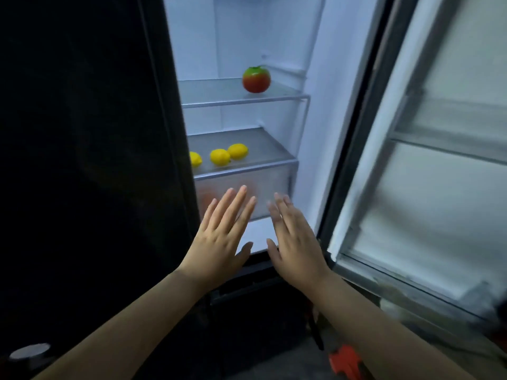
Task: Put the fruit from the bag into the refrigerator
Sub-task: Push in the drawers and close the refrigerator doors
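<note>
Left hand: the left hand (pixel 222 237) is spread flat with straight fingers and holds nothing.
Right hand: the right hand (pixel 295 242) is just beside it, likewise flat and empty.
Why so held: both palms face the frosted translucent plastic drawer (pixel 277 182), probably to push it closed. Whether they touch it, I cannot tell.
Upper shelf: a round red-and-green glossy fruit (pixel 256 79) sits toward the right edge of the upper glass shelf (pixel 208 91), away from the front edge so it should not roll out.
Lower shelf: three yellow oval lemons (pixel 220 157) lie near the front left corner of the lower glass shelf (pixel 263 144).
Refrigerator: the white-lined refrigerator (pixel 192 37) stands open, its right door (pixel 439 187) swung wide.
Bag: not in view.
Progress: the fruit seems stowed, with closing up left to do.
</note>
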Available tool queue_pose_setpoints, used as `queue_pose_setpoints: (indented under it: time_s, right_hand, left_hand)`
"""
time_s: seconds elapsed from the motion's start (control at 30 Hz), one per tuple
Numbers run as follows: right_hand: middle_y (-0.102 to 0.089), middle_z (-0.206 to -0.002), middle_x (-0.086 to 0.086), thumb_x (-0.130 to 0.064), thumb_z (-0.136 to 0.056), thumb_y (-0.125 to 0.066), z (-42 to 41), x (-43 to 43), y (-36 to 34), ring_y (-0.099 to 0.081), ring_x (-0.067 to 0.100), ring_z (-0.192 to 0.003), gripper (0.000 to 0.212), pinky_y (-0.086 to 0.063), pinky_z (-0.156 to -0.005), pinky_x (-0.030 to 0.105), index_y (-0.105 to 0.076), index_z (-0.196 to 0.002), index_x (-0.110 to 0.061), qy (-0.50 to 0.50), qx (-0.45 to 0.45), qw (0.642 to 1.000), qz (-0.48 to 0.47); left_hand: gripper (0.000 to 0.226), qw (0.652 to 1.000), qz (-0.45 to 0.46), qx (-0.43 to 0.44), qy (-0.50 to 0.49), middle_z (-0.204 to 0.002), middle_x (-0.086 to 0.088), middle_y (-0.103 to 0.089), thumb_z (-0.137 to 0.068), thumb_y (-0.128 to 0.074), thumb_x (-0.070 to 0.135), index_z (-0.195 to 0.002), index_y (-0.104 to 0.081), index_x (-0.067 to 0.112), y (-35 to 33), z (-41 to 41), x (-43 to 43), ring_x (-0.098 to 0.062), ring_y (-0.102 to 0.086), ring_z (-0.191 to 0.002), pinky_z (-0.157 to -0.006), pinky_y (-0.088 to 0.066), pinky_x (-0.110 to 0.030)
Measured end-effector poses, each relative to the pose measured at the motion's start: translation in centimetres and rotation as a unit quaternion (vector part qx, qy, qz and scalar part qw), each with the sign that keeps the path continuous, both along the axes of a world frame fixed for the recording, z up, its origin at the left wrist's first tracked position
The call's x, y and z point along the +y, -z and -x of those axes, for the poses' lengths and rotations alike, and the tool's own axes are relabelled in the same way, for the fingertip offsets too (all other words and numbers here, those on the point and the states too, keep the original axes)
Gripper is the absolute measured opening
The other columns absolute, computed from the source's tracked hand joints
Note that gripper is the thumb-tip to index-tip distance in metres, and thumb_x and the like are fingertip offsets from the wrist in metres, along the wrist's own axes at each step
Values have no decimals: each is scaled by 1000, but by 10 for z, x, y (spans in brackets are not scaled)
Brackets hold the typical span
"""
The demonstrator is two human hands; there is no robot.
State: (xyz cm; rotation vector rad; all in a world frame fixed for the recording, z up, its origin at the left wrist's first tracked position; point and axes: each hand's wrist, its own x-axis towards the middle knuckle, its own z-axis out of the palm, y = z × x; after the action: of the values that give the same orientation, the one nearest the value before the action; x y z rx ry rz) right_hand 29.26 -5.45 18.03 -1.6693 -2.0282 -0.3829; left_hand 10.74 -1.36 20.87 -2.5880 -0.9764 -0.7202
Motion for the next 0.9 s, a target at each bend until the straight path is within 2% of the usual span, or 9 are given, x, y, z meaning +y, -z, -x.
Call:
queue_pose_setpoints:
  time_s: [0.13,0.2,0.3,0.37,0.47,0.57,0.67,0.77,0.9]
  right_hand:
    - [-29,-151,14,-23,-85,-46,-87,-68,15,-27,29,-140,63,-27,-112,42,-33,-143,-3,139,-17,990,36]
    - [-30,-151,14,-23,-83,-54,-129,-102,22,-26,29,-140,67,-30,-112,42,-32,-143,-4,212,-36,974,73]
    - [-37,-147,18,-20,-75,-70,-185,-151,30,-35,33,-136,73,-37,-107,46,-40,-139,-1,287,-19,950,124]
    - [-45,-140,22,-17,-68,-77,-214,-182,38,-44,37,-129,73,-42,-101,49,-48,-132,2,322,-10,934,155]
    - [-42,-143,19,-17,-77,-71,-241,-221,56,-40,33,-133,66,-39,-104,43,-45,-135,-1,327,-4,925,192]
    - [-17,-157,5,-24,-95,-46,-257,-246,67,-16,20,-144,62,-19,-113,32,-19,-149,-13,310,21,922,230]
    - [-3,-159,3,-25,-97,-42,-263,-257,70,-8,21,-145,68,-15,-114,32,-2,-151,-14,295,7,919,262]
    - [-1,-159,6,-22,-97,-41,-266,-258,72,-2,22,-146,69,-5,-116,32,1,-150,-12,276,0,923,270]
    - [-5,-159,7,-17,-96,-38,-268,-258,80,-1,23,-146,66,0,-116,33,-1,-150,-11,262,-18,929,262]
  left_hand:
    - [66,986,105,30,129,-155,-10,-21,-85,-49,34,-145,-30,14,15,-76,-21,-28,-27,-141,-109,-34,-45]
    - [65,972,144,57,177,-155,-6,-23,-86,-42,37,-146,-25,18,22,-120,-38,-25,-27,-141,-109,-33,-45]
    - [67,955,165,104,224,-158,-1,-6,-93,-40,37,-150,-8,23,32,-182,-70,-19,-5,-146,-118,-12,-40]
    - [69,945,187,129,234,-159,0,5,-96,-40,36,-150,-1,22,37,-218,-93,-19,7,-145,-118,1,-35]
    - [71,936,203,167,234,-159,-3,8,-96,-41,37,-151,1,20,47,-266,-124,-22,7,-145,-118,-2,-39]
    - [74,929,222,215,205,-158,-6,9,-96,-43,34,-151,5,18,65,-306,-145,-26,7,-145,-118,-4,-42]
    - [80,924,245,249,154,-158,-9,13,-95,-44,33,-149,12,18,86,-329,-157,-31,9,-145,-118,-5,-44]
    - [83,922,260,270,98,-157,-9,16,-94,-46,36,-149,13,18,103,-336,-164,-31,13,-144,-117,-4,-45]
    - [85,934,243,256,63,-158,-4,11,-90,-51,33,-150,9,21,111,-328,-170,-27,12,-144,-116,-5,-45]
